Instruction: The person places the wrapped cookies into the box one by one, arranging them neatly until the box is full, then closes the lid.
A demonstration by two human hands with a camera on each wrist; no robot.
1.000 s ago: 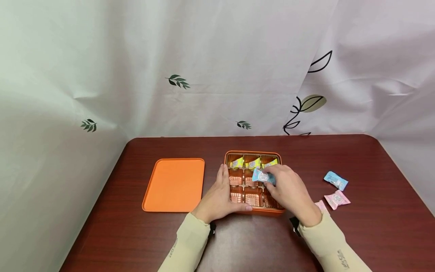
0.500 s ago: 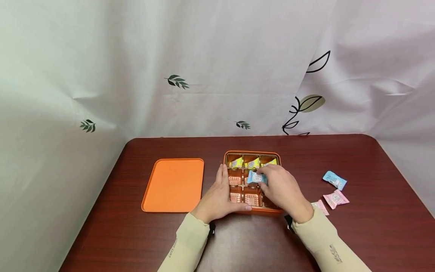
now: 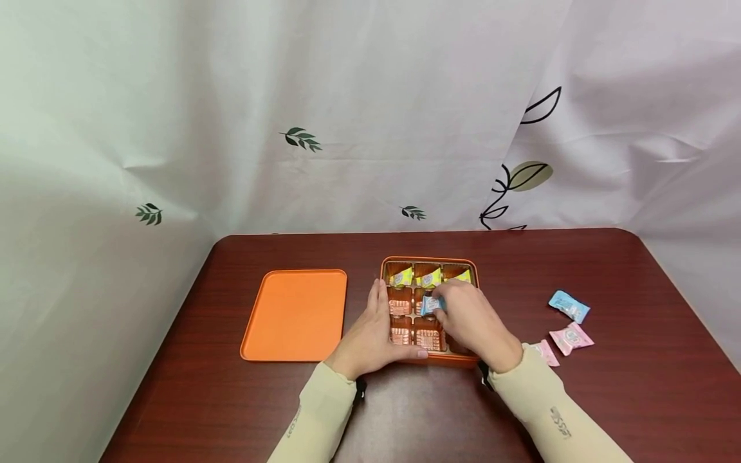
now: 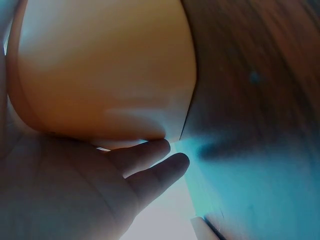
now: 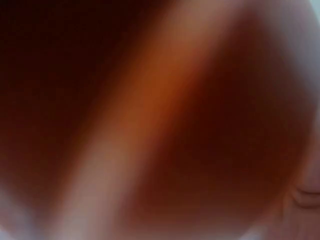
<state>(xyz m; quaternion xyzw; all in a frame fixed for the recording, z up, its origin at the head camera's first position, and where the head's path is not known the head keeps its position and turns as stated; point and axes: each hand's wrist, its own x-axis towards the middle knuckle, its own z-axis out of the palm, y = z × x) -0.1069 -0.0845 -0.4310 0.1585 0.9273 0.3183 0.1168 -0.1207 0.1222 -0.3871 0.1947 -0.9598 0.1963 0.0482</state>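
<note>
An orange box (image 3: 429,338) with a clear divided insert sits on the table. Its back row holds yellow wrapped candies (image 3: 429,278), one per compartment. Over the middle compartment of the middle row, my right hand (image 3: 478,321) pinches a blue wrapped candy (image 3: 429,305) between thumb and fingers; the hand covers the right part of the box. My left hand (image 3: 368,341) lies along the box's left side with straight fingers, thumb along the front edge. The left wrist view shows those fingers by the box's side wall (image 4: 110,75). The right wrist view is blurred.
A flat orange lid (image 3: 296,315) lies on the table left of the box. To the right are another blue wrapped candy (image 3: 570,307), a pink one (image 3: 571,338) and a second pink one (image 3: 547,354) partly behind the right wrist. A curtain hangs behind the table.
My right hand has moved left and lowered the blue candy from above the middle row into its middle compartment. My left hand stays in place on the box.
</note>
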